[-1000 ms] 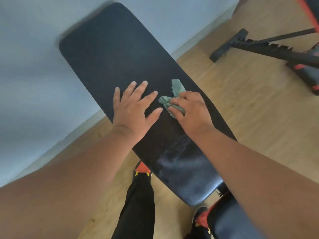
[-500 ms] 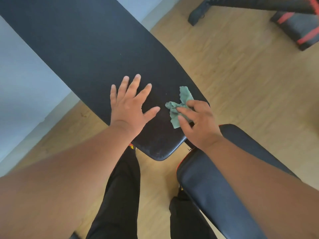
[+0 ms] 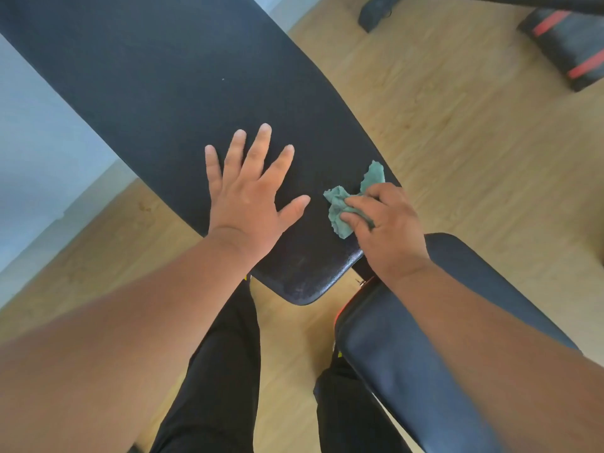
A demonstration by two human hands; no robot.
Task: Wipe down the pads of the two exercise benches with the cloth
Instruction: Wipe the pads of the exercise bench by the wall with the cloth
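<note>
Two hands on the back pad point(image 3: 183, 93): left hand point(image 3: 248, 204) flat, fingers spread, bracing; right hand point(image 3: 389, 230) pinching the cloth point(image 3: 340, 207) at the pad's right edge. Cloth looks thin, limp, light, so I'd keep it bunched under fingertips w/ firm pressure.

Bare back pad point(image 3: 163, 76) stretches away; left hand point(image 3: 248, 197) lies beside cloth point(image 3: 340, 207).

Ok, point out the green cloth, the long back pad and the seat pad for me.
green cloth point(image 3: 340, 207), head view, on the crumpled middle left of the fingers.
long back pad point(image 3: 170, 86), head view, on its bare textured top.
seat pad point(image 3: 392, 361), head view, on its smooth near surface.
</note>
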